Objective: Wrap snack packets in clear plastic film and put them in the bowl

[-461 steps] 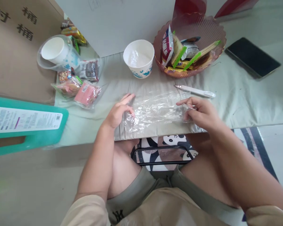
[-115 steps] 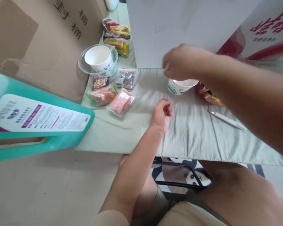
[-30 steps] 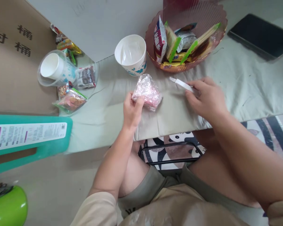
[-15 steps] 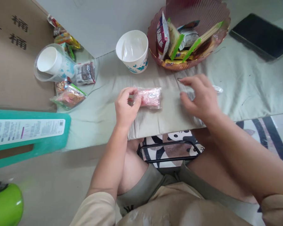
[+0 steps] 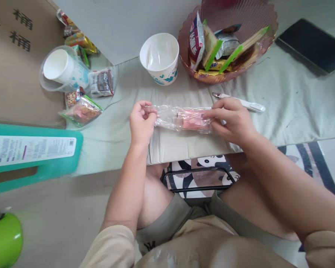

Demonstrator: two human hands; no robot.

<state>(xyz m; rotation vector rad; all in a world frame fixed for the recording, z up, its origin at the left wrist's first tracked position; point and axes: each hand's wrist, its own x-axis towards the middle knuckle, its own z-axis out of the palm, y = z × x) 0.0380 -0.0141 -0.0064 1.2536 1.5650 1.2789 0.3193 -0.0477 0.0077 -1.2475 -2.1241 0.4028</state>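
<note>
The left hand (image 5: 141, 121) pinches the left end of a clear bag (image 5: 167, 116) between thumb and fingertips, closed tight on the plastic. The right hand (image 5: 231, 121) grips the other end, its fingers curled over the bag where a pink packet (image 5: 192, 121) lies inside. The bag is stretched sideways between the two hands, low over the near edge of the table (image 5: 281, 111), which is covered with a pale green cloth.

Just behind the right hand a slim white tool (image 5: 245, 104) lies flat on the cloth. Farther back stands a white paper cup (image 5: 159, 57) with blue marks and some clear plastic in it. Beside the cup on the right is a pink ribbed bowl (image 5: 240, 15) filled with snack packets. A black tablet (image 5: 309, 46) lies at the far right.

To the left, a second paper cup (image 5: 60, 69) lies tilted in a clear lid, with a few wrapped snacks (image 5: 82, 109) near it. A cardboard box (image 5: 11, 82) and a teal stool (image 5: 44, 167) stand at the left edge.
</note>
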